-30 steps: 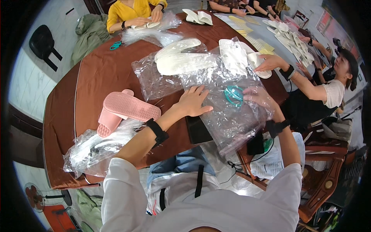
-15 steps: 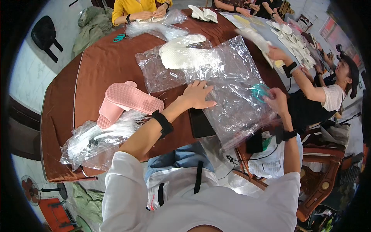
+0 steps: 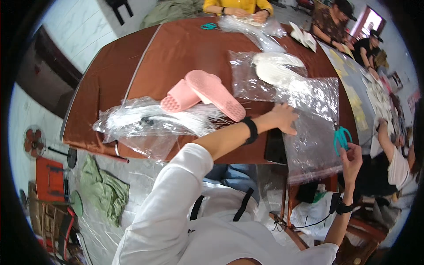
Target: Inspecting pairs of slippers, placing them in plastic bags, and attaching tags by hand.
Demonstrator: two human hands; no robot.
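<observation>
My left hand (image 3: 285,118) lies on the table with its fingers spread, touching the edge of a clear plastic bag (image 3: 309,139). At the bag's right side my right hand (image 3: 351,161) pinches the teal handles of a pair of scissors (image 3: 337,140); their blades are hard to make out. White slippers (image 3: 276,68) lie at the bag's far end, on or inside clear plastic; which one I cannot tell. Left of my left hand rests a pair of pink slippers (image 3: 218,95), one across the other. A bundle of thin white strips (image 3: 154,117) in clear plastic sits beside them.
A dark phone-like slab (image 3: 275,146) lies at the brown table's (image 3: 176,53) near edge. Across the table a person in yellow (image 3: 240,6) handles a white item, near teal scissors (image 3: 209,26). More people work along a grey table (image 3: 346,86) at right. A wooden chair (image 3: 366,227) stands lower right.
The view has swung left, so the table things sit further right. My right hand has closed on the scissors' handles at the bag's edge. My left hand stays spread by the bag.
</observation>
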